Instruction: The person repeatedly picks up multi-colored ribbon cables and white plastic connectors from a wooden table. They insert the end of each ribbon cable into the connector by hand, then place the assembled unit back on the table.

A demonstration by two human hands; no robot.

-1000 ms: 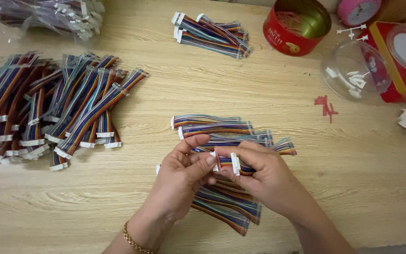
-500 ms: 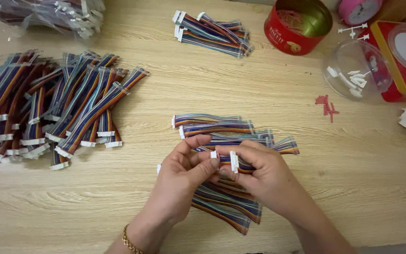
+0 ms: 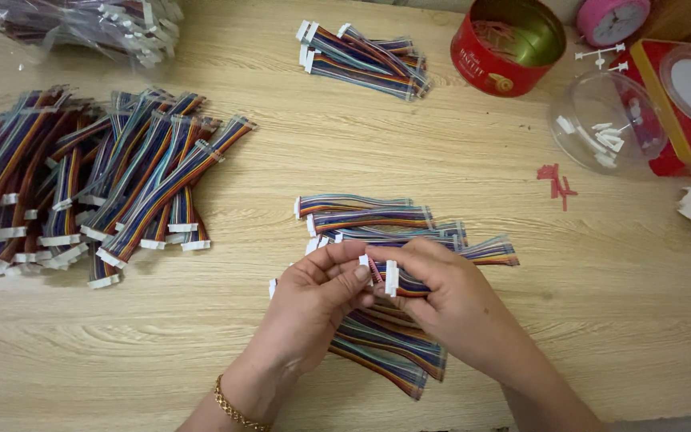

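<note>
Head view: both hands (image 3: 385, 296) pinching white connector (image 3: 391, 278) of rainbow ribbon cable (image 3: 409, 286); risk of bent pins from skewed pressing.

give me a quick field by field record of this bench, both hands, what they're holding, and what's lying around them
left hand: pinches small white connector
right hand: grips rainbow ribbon cable behind its white plug
under hands: loose cable pile
left side: large cable heap
far edge: small cable bundle, red tin
right: clear plastic tub
surface: wooden table

One head-worn camera looks steeply down from close above onto the pale wood-grain tabletop (image 3: 521, 240), facing away from the wearer.
</note>
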